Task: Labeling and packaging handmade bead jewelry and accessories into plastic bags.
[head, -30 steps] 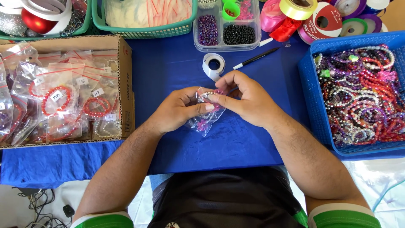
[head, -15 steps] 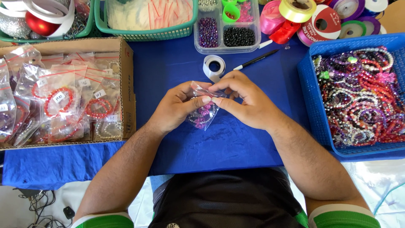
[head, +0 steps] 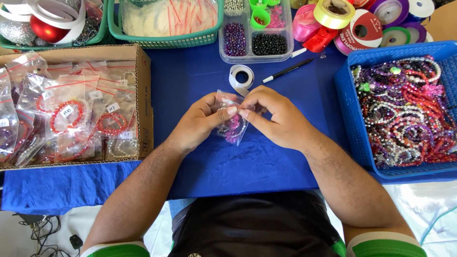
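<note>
You are looking at a cardboard box (head: 143,95) sitting left with bagged bracelets (head: 66,114), a blue basket (head: 347,104) lying right with beads (head: 404,109), a tape roll (head: 241,76) and pen (head: 287,71) resting ahead on the blue cloth (head: 200,76), a bead tray (head: 254,43) and ribbon spools (head: 362,24) lining the back.

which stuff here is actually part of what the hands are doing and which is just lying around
In hand:
- left hand and right hand, both pinching the top of the small clear bag
- pink-purple beads inside it

Lying about:
- tape roll
- black pen
- cardboard box of bagged bracelets
- blue basket of bracelets
- bead tray
- ribbon spools
</note>
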